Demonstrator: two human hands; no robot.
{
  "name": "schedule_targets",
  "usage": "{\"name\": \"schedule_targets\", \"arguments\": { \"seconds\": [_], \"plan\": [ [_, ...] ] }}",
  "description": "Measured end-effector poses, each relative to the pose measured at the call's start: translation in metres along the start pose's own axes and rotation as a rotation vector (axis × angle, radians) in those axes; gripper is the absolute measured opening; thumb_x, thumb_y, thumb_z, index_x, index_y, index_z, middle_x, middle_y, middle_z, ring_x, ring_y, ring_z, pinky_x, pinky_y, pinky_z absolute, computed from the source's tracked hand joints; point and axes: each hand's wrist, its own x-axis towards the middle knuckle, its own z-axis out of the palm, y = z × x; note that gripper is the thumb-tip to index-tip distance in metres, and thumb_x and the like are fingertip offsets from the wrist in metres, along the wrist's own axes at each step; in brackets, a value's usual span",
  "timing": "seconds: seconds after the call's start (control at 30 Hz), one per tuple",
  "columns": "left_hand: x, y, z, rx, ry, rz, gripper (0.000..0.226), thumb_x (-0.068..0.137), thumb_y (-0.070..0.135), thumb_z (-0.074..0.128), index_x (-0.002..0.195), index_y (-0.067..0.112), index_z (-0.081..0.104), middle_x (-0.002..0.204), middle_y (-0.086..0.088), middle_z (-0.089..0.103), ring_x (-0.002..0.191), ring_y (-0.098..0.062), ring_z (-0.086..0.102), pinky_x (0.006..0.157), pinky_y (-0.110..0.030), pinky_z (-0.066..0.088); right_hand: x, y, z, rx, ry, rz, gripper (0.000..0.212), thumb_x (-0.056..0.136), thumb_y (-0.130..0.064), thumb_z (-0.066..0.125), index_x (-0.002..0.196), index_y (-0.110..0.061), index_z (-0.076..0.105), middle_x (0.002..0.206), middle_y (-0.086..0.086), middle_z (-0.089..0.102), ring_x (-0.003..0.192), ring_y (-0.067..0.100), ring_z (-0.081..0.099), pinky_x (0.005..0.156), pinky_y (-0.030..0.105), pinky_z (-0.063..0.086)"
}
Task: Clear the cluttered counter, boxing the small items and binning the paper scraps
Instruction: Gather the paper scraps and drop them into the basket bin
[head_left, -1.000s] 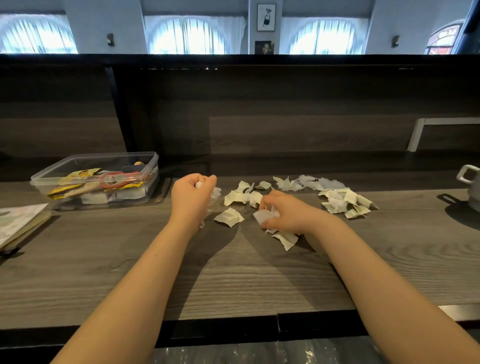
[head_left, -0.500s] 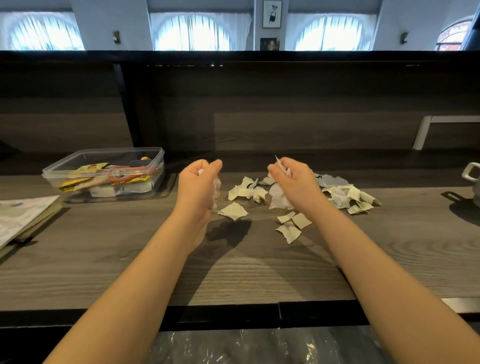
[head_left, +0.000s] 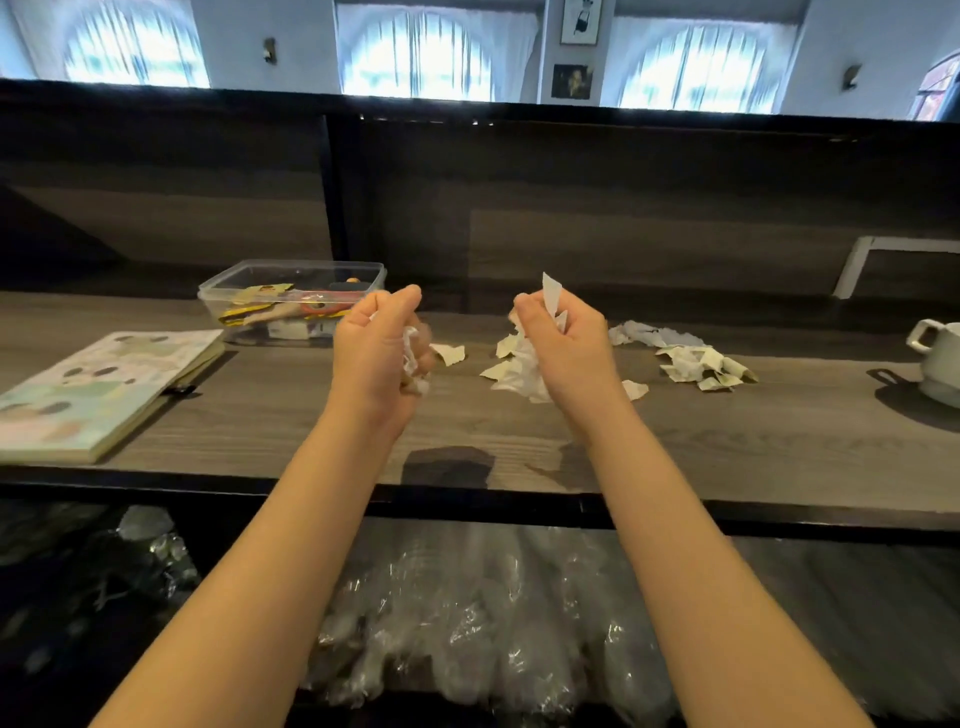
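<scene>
Fingers (head_left: 402, 301) of the left hand (head_left: 371, 353) are clenching round a wad of paper scraps (head_left: 414, 356), while the right hand (head_left: 571, 348) is gripping a larger bunch, one strip poking up above its fingertips. Both hands are hovering above the tabletop (head_left: 270, 431) - the binning step is under way, I judge. The clear box (head_left: 291, 267), just beyond the left fingers, is already holding small items. Loose scraps (head_left: 701, 366) are lying well to the right of the right fingers, with a few more between and under the hands. Next, the hands probably need carrying back over the near edge to release above the plastic liner (head_left: 467, 613) below, without shedding pieces. A second ago the right fingers were down on the tabletop gathering scraps - now both hands are rising and drawing nearer, and far more of the liner is showing.
</scene>
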Motion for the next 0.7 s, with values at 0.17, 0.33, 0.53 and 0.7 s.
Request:
{"name": "schedule_targets", "arguments": {
  "seconds": [0.17,0.33,0.53,0.7],
  "plan": [
    [-0.05,0.016,-0.054,0.003,0.05,0.071,0.042,0.092,0.011,0.051,0.056,0.019,0.031,0.039,0.009,0.031,0.033,-0.004,0.029,0.034,-0.015,0.023,-0.065,-0.01,0.039,0.162,-0.108,0.015,0.022,0.095,-0.02,0.051,0.074,-0.023,0.057,0.065,-0.009,0.049,0.054,-0.006,0.043,0.056,0.007,0.038],
    [-0.099,0.02,-0.125,0.045,0.194,0.07,0.045,0.093,0.007,0.048,0.054,0.019,0.027,0.041,0.007,0.03,0.033,-0.005,0.025,0.034,-0.014,0.02,-0.119,-0.001,0.087,0.196,-0.219,0.08,0.026,0.095,-0.018,0.051,0.071,-0.025,0.056,0.063,-0.01,0.049,0.055,-0.004,0.043,0.056,0.011,0.037],
    [-0.145,0.01,-0.205,0.093,0.393,0.024,0.048,0.093,0.008,0.048,0.052,0.021,0.028,0.041,0.008,0.028,0.034,-0.006,0.023,0.034,-0.015,0.018,-0.168,0.018,0.145,0.166,-0.358,0.172,0.029,0.095,-0.018,0.05,0.073,0.0,0.053,0.065,0.003,0.041,0.059,0.004,0.037,0.057,0.018,0.034],
    [-0.174,-0.002,-0.27,0.168,0.555,-0.064,0.048,0.093,0.011,0.049,0.052,0.021,0.027,0.039,0.008,0.028,0.034,-0.008,0.022,0.036,-0.017,0.016,-0.204,0.048,0.198,0.126,-0.522,0.254,0.038,0.095,-0.021,0.05,0.079,0.013,0.047,0.073,0.008,0.037,0.066,0.013,0.032,0.06,0.026,0.029]
  ]
}}
